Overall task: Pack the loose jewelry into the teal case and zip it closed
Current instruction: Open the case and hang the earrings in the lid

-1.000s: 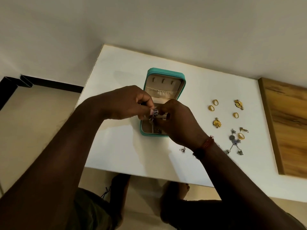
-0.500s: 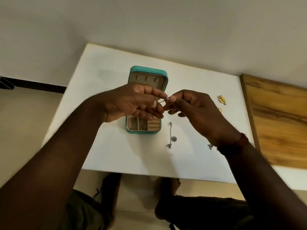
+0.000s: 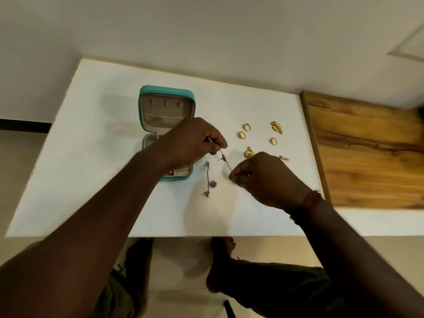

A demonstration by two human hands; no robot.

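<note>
The teal case (image 3: pixel 166 92) lies open on the white table (image 3: pixel 91 145), beige lining up; my left forearm hides part of its lower half. My left hand (image 3: pixel 192 140) pinches one end of a thin silver chain (image 3: pixel 226 161), and my right hand (image 3: pixel 266 177) pinches the other end, so it stretches between them just right of the case. A second silver chain with a purple charm (image 3: pixel 210 180) lies on the table below. Gold rings (image 3: pixel 246 127) (image 3: pixel 241 134) (image 3: pixel 273 140) and gold flower pieces (image 3: pixel 277 127) (image 3: pixel 249 153) lie to the right.
A wooden board (image 3: pixel 367 152) borders the table's right side. A small silver piece (image 3: pixel 284 158) lies near it. The table's front edge runs just beyond my wrists; my legs and feet show below it.
Both hands left the case and moved right and apart, drawing the silver chain out between them. The second chain now lies on the table beside the case.
</note>
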